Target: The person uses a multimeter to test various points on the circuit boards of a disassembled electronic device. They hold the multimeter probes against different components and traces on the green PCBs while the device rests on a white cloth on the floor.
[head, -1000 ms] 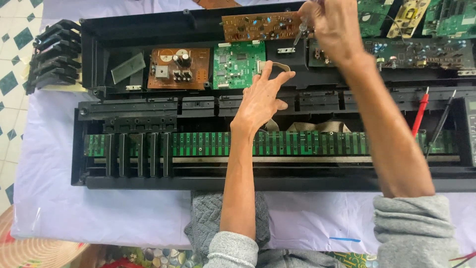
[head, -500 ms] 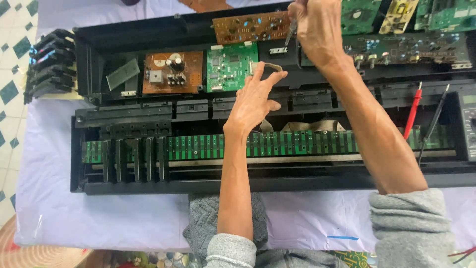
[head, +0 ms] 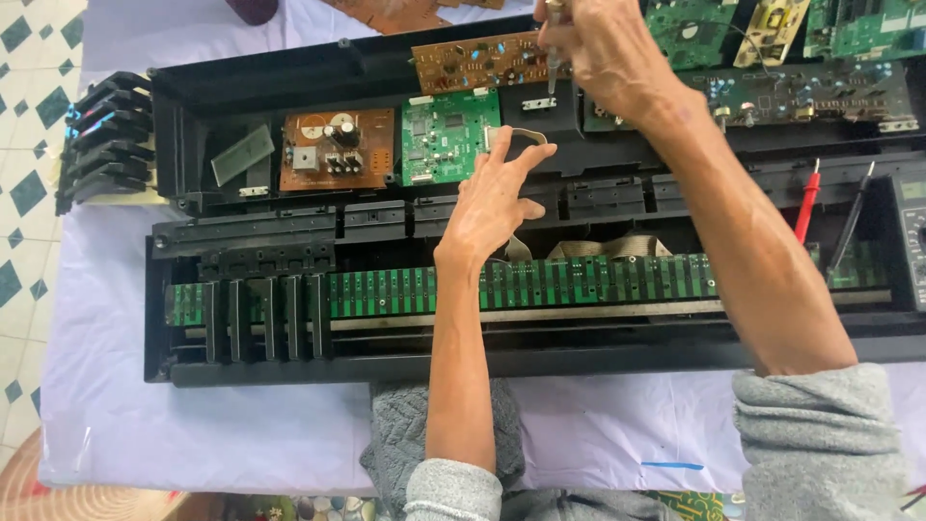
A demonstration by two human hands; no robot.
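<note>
Overhead, an opened black electronic keyboard chassis (head: 289, 371) lies across a table covered with a pale lavender cloth (head: 193, 434); a white floor with teal diamond tiles (head: 24, 193) shows at the left edge. The left hand (head: 497, 198) is partly open, thumb and forefinger pinching a grey ribbon cable (head: 526, 135) just beside the green circuit board (head: 449, 135). The right hand (head: 598, 48) is closed around a screwdriver (head: 552, 72), held upright with its tip down near a small white connector (head: 538, 103), below the brown circuit board (head: 473, 60). A second brown board with round capacitors (head: 338, 147) sits left of the green one. A long green key-contact strip (head: 579, 280) runs along the chassis front, with 4 black keys (head: 265, 318) at its left end. Loose black keys (head: 101, 140) are stacked beside the case. Red and black meter probes (head: 806, 203) rest at right.
</note>
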